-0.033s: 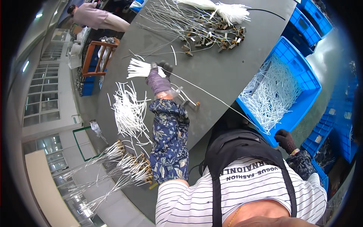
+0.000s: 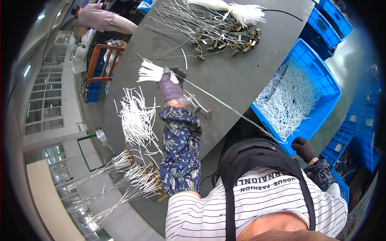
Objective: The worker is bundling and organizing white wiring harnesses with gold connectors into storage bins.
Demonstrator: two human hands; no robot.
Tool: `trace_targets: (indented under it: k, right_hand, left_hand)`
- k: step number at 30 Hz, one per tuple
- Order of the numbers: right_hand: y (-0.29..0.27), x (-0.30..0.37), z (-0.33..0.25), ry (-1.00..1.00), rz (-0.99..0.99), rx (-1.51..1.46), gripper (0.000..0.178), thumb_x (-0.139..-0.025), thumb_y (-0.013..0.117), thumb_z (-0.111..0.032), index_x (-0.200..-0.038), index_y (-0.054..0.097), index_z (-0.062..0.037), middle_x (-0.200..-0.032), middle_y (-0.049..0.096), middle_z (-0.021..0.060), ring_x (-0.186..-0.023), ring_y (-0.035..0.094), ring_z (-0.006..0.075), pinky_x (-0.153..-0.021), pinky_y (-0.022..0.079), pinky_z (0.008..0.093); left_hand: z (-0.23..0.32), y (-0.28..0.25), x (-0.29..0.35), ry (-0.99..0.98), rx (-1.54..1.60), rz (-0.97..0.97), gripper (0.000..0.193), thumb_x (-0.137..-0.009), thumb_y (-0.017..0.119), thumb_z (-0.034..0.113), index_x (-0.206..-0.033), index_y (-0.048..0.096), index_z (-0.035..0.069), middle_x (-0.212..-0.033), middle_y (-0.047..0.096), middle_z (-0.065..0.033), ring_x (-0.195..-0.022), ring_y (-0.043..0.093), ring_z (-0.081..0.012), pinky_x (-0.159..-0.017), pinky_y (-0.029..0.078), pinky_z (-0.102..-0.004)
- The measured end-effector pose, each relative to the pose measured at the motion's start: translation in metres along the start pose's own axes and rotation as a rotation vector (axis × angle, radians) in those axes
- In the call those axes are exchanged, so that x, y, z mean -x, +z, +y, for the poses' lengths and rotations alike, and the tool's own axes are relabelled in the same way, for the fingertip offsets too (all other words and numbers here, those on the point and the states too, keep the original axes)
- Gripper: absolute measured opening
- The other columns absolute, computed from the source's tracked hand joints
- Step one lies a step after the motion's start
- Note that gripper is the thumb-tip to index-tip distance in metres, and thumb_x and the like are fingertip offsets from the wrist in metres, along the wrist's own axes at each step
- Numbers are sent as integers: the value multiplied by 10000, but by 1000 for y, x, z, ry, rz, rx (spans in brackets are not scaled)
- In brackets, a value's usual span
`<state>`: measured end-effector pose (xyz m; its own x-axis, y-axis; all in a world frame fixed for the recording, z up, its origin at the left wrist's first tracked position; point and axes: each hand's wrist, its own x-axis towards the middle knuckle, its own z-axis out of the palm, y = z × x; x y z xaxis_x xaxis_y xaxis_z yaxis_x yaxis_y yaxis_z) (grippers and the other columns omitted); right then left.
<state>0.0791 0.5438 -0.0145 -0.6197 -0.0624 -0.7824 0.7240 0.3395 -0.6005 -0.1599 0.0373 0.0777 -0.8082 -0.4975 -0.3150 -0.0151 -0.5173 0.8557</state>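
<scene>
The person's left hand, in a purple and dark glove, is curled around a bundle of short, white, thin tubes, and holds it just above the grey flat table. The ends of the tubes spread out like a fan on the left side of this hand. From the hand, a long, thin, whitish strand runs across the table towards the near corner of a blue plastic crate. The right hand, in a dark knitted glove, has its fingers bent and is beside the rim of this crate; whether it holds the strand, one cannot tell.

In the crate lie many loose white thin pieces. On the table, near the left forearm, there is a loose pile of white tubes, and nearer to the person lie white wires with brass-coloured ends. On the far part of the table are grey wires with small block-shaped ends, next to a thick white bundle of strands. Another person stands beyond the table, at the upper left.
</scene>
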Motion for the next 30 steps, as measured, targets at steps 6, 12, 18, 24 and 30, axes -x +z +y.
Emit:
trace_targets:
  k: [6, 12, 18, 24, 30]
  right_hand:
    - [9, -11, -13, 18, -77, -49, 166, -774, 659, -214, -822, 632, -58, -692, 583, 24, -558, 518, 101, -488, 393, 257]
    - [0, -10, 9, 115, -121, -78, 111, -778, 651, -158, -809, 615, -58, -620, 563, 35, -450, 471, 118, -393, 340, 272]
    - [-4, -12, 21, 141, -30, -22, 126, -761, 658, -143, -832, 615, -48, -625, 567, 52, -426, 463, 132, -375, 332, 277]
    - [1, -8, 5, 147, -57, -55, 144, -768, 656, -141, -854, 611, -36, -632, 567, 48, -429, 464, 123, -374, 331, 271]
    - [25, -15, -27, 83, -180, -152, 131, -774, 648, -133, -860, 610, -42, -650, 576, 42, -450, 469, 107, -388, 334, 262]
  left_hand:
    - [-93, -7, 74, -372, -222, -403, 294, -906, 624, 284, -957, 641, -4, -847, 669, -93, -773, 669, -231, -726, 575, -354]
    - [-39, -25, 46, -182, 41, -20, 270, -927, 599, 328, -975, 619, 63, -914, 672, -68, -821, 663, -197, -737, 586, -316]
    - [0, -50, 2, 0, 126, 36, 242, -925, 601, 241, -1005, 589, 13, -929, 660, -110, -835, 667, -247, -797, 602, -435]
    - [7, -51, 1, -38, 92, 21, 221, -888, 646, 246, -965, 603, 44, -871, 664, -119, -783, 665, -262, -762, 588, -446]
    - [-63, 0, 106, -471, -303, -441, 259, -954, 518, 207, -1100, 611, 15, -919, 670, -108, -782, 628, -175, -812, 508, -284]
